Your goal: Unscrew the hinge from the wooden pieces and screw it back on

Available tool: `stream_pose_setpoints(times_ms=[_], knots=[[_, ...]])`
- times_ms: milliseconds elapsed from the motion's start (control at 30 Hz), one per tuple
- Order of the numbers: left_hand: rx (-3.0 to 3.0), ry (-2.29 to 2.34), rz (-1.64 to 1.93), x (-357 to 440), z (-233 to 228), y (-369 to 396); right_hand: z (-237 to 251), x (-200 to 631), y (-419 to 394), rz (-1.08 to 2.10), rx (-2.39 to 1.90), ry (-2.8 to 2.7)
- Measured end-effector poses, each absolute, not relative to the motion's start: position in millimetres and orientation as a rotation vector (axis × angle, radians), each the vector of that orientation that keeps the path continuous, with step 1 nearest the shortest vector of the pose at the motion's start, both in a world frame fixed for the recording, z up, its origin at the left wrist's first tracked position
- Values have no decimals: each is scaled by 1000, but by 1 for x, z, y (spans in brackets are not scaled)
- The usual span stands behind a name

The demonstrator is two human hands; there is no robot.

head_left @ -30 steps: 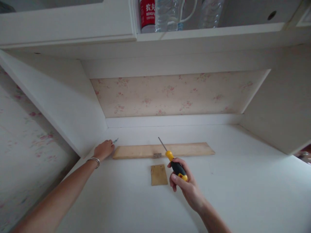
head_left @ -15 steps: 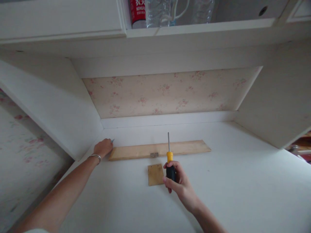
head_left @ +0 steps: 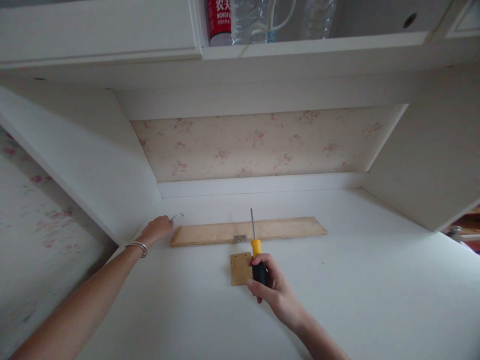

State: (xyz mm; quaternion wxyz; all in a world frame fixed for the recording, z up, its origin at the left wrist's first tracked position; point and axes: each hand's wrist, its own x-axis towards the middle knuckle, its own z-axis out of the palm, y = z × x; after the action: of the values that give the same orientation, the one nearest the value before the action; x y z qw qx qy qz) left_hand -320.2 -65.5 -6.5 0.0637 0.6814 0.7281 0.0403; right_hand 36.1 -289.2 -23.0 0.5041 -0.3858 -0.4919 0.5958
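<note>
My right hand [head_left: 275, 287] is wrapped round the black and yellow handle of a screwdriver [head_left: 259, 265], its metal shaft pointing up and away from me. Behind it lies a long, flat wooden board [head_left: 206, 234] with a small metal hinge [head_left: 240, 238] at its near edge. Just below the hinge is a small square wooden piece [head_left: 240, 270] with two holes along its top, partly covered by my right fingers. My left hand [head_left: 157, 230], closed, is beside the board's left end. A thin pale bit shows at its fingertips, too small to name, with small specks [head_left: 182, 214] just beyond.
The white desktop [head_left: 168, 310] is bounded by a left side panel [head_left: 93, 165] and a right side panel [head_left: 423, 150]. Overhead, a shelf [head_left: 318, 46] holds a red-labelled bottle [head_left: 219, 22] and clear plastic bottles [head_left: 249, 20]. Floral wallpaper [head_left: 258, 145] shows at the back.
My left hand has drawn slightly left, away from the board's end, and small specks now show past its fingertips. The screwdriver has shifted a little left, its tip tilting left.
</note>
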Motion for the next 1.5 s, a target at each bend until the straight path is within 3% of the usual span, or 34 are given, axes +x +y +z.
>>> stream_pose_setpoints(times_ms=[167, 333, 633, 1500], knots=[[1635, 1756, 834, -282, 19, -98, -30, 30, -287, 1449, -963, -1224], [1081, 1099, 1168, -204, 36, -160, -30, 27, -289, 1339, -1106, -1388], [453, 651, 1254, -134, 24, -187, -36, 28, -290, 965, -1084, -1670], [352, 625, 1304, -122, 17, -193, -28, 27, -289, 952, -1144, -1724]])
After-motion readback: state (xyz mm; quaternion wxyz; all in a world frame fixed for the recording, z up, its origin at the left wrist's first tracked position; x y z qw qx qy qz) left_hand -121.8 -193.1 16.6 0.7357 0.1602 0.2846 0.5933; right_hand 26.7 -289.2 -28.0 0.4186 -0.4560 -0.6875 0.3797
